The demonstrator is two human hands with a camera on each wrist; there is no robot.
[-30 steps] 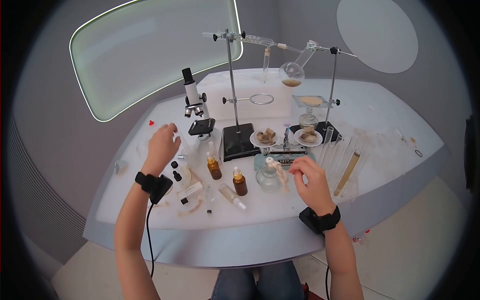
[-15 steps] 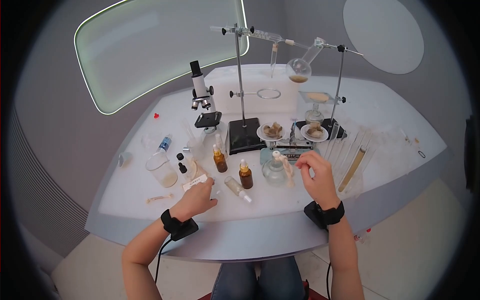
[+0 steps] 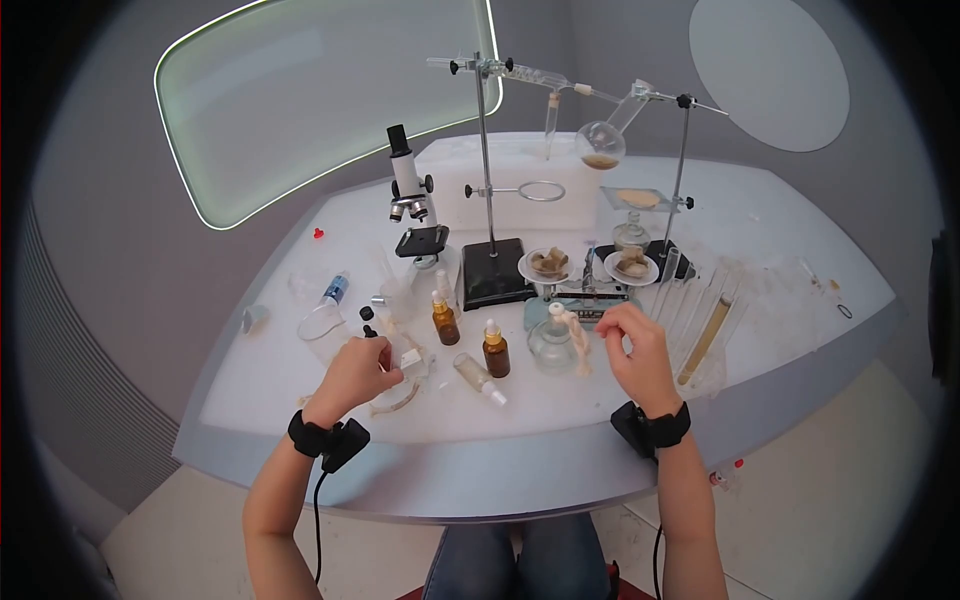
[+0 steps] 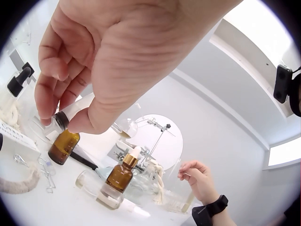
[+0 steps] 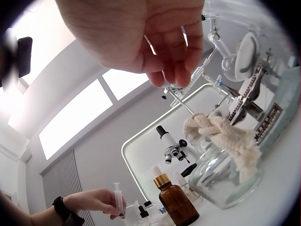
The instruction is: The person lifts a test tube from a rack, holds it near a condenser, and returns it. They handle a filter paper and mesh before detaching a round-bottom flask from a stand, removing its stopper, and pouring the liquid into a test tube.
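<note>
My left hand (image 3: pixel 352 378) is over the left front of the table, its thumb and fingers pinching a clear syringe (image 5: pixel 119 197). In the right wrist view the syringe stands roughly upright. Close by are a small white labelled box (image 3: pixel 411 362) and a black-capped dropper (image 4: pixel 19 81). Two amber dropper bottles (image 3: pixel 496 355) stand to the right of this hand. My right hand (image 3: pixel 640 360) hovers with loosely bent fingers and holds nothing. Beside it is a glass spirit lamp (image 3: pixel 548 350) with a thick braided wick (image 5: pixel 225 136) hanging over its side.
A microscope (image 3: pixel 421 240) and a black-based ring stand (image 3: pixel 498 273) rise behind the bottles. A balance (image 3: pixel 583 310) with laden pans is behind the lamp. Test tubes (image 3: pixel 708 335) lean at the right. A glass beaker (image 3: pixel 318 322) and a blue-labelled vial (image 3: pixel 337 290) lie at the left.
My left hand came down from the back left to the syringe near the front, then lifted it and moved slightly left and back. The right hand stayed nearly still beside the lamp.
</note>
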